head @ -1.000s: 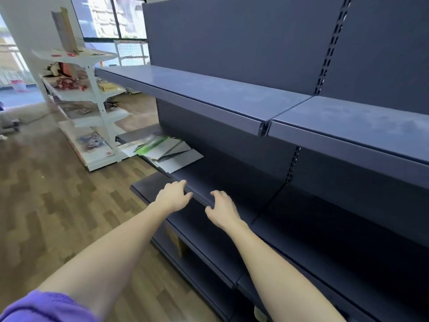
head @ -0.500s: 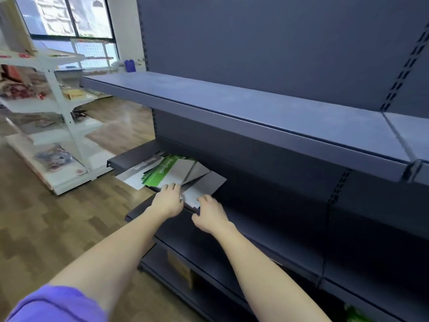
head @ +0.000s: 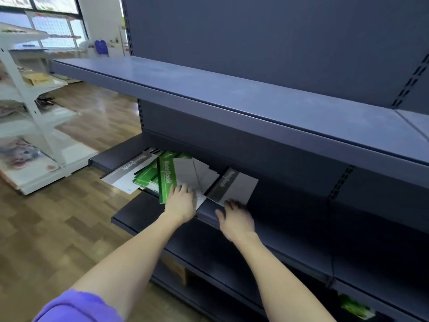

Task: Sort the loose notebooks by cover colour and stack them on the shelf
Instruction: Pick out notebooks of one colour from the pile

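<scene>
A loose pile of notebooks lies on the dark middle shelf (head: 290, 205). It holds a grey-spined notebook (head: 126, 173) at the left, several green notebooks (head: 166, 177) fanned in the middle, pale covers (head: 195, 173) over them, and another grey notebook (head: 234, 184) at the right. My left hand (head: 182, 203) rests flat on the green and pale covers at the pile's front. My right hand (head: 235, 219) reaches with spread fingers and touches the near edge of the right grey notebook. Both hands are blurred.
A long grey upper shelf (head: 232, 105) overhangs the pile. Below are lower shelves with a cardboard box (head: 176, 268) and a green item (head: 355, 307) at the bottom right. A white display rack (head: 34, 117) stands on the wooden floor to the left.
Both hands moved from the shelf's front edge onto the notebooks. The right hand slid right to the grey notebook, and the view came closer to the pile.
</scene>
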